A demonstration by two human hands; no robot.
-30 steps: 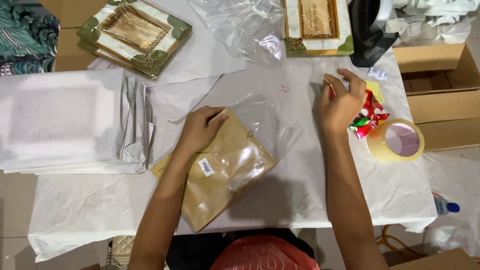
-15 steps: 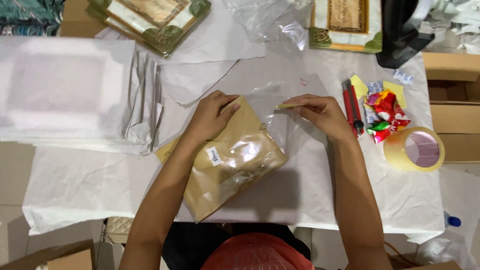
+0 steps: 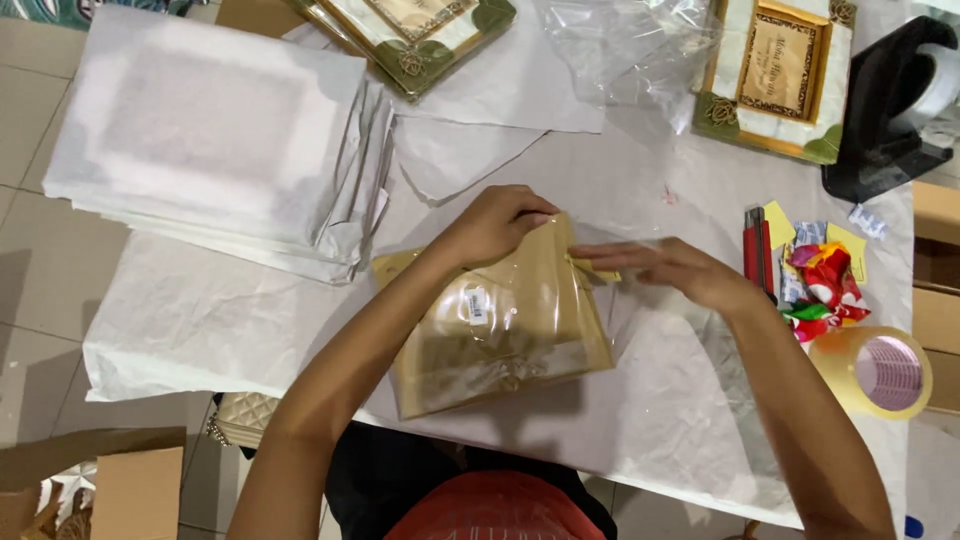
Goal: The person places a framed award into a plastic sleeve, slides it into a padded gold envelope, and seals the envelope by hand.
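White-papered table [image 3: 200, 300]: left hand [image 3: 495, 222] grips the bagged tan packet [image 3: 505, 325], right hand [image 3: 675, 270] lies flat, open

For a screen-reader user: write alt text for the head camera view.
A person's left hand and right hand press down the top edge of a tan packet in a clear plastic sleeve on a paper-covered table. A tape roll, a red cutter and a stack of white-wrapped frames lie around it.
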